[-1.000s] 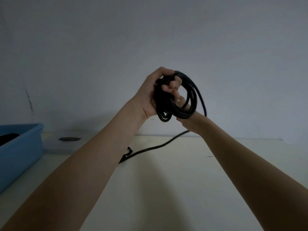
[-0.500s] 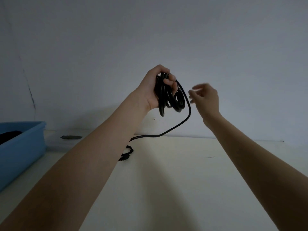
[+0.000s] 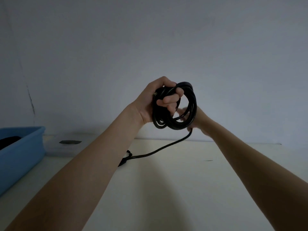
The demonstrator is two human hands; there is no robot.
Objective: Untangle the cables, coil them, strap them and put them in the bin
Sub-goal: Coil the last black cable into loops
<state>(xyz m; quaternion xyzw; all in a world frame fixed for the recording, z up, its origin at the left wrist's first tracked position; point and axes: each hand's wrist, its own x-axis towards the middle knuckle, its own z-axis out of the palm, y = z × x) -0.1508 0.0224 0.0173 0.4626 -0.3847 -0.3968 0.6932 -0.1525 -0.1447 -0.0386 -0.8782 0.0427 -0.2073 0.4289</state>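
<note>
The left hand [image 3: 150,104] grips the black cable coil [image 3: 176,117] raised above the bench [image 3: 166,189], its loops hanging upright below the curled fingers. The right hand [image 3: 198,120] lies just behind the coil, largely hidden and blurred; its grasp cannot be told. The uncoiled tail [image 3: 160,150] runs down and leftward to the bench, nearer the right hand, which is better placed to feed it; the blue bin [image 3: 25,147] stands far left.

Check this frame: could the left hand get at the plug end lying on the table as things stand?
Probably not yet. The left hand grips the coil up in the air, and the plug end lies on the table partly behind the left forearm. Nothing else blocks it.
</note>
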